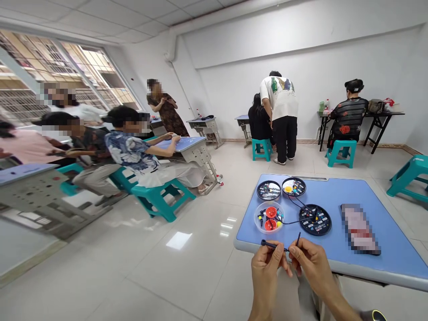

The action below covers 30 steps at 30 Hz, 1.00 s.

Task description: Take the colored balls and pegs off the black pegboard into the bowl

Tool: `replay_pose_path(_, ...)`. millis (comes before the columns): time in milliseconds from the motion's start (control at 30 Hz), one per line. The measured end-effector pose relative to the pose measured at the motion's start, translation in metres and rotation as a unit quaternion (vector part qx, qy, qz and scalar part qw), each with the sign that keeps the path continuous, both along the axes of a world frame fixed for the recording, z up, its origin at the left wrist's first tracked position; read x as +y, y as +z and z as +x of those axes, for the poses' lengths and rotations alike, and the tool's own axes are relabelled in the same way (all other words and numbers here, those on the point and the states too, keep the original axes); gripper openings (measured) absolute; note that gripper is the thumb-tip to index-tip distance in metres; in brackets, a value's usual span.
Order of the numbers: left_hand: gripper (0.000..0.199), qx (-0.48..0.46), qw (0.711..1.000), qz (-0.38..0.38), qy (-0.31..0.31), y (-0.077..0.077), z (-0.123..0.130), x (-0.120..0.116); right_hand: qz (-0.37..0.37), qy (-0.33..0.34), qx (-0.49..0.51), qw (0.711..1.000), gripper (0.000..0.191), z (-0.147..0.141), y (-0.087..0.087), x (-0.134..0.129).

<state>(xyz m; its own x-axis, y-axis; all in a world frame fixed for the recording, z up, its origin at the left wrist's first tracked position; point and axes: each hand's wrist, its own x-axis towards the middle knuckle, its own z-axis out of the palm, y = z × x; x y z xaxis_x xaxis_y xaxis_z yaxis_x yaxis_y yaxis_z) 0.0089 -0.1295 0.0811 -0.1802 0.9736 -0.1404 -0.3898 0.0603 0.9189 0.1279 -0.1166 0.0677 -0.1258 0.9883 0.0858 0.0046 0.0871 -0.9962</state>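
Just off the front edge of the blue desk, my left hand pinches a thin black rod with a wider knob at its left end. My right hand pinches another thin black stick that points up. The fingertips are close together; whether the two pieces touch I cannot tell. Beyond my hands sits a clear round dish holding red cups and small black, yellow and blue parts. To its right lies a black printed disc, with dark thin rods reaching from it toward the dish and the back.
Two more round black-rimmed discs, one on the left and one beside it, lie at the desk's back left. A phone lies at the right. Several people sit or stand around other desks, with a green stool at far right.
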Motion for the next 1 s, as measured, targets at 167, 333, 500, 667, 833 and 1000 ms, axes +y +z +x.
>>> replay_pose_path(167, 0.038, -0.031, 0.999, -0.015, 0.042, -0.008, 0.008, -0.009, 0.066, -0.073, -0.084, 0.992, 0.047, -0.012, -0.007, -0.014)
replay_pose_path(333, 0.036, -0.023, 0.977, 0.019, 0.213, 0.012, -0.052, 0.0, 0.098, -0.157, -0.132, 0.974, 0.044, 0.008, -0.009, -0.007)
replay_pose_path(500, 0.035, 0.053, 0.974, 0.044, 0.214, 0.028, -0.12, 0.025, 0.111, -0.133, -0.193, 0.966, 0.04, 0.031, 0.019, 0.02)
replay_pose_path(667, 0.045, 0.25, 0.968, -0.017, 0.013, 0.007, -0.095, 0.063, 0.157, 0.045, -0.39, 0.906, 0.041, -0.019, 0.06, 0.087)
replay_pose_path(833, 0.056, 0.428, 0.903, 0.012, 0.03, -0.003, -0.082, 0.096, 0.089, 0.104, -0.559, 0.818, 0.03, -0.07, 0.051, 0.14)
replay_pose_path(1000, 0.05, 0.561, 0.827, -0.048, -0.008, -0.001, -0.088, 0.115, 0.089, 0.089, -0.586, 0.8, 0.02, -0.076, 0.042, 0.148)
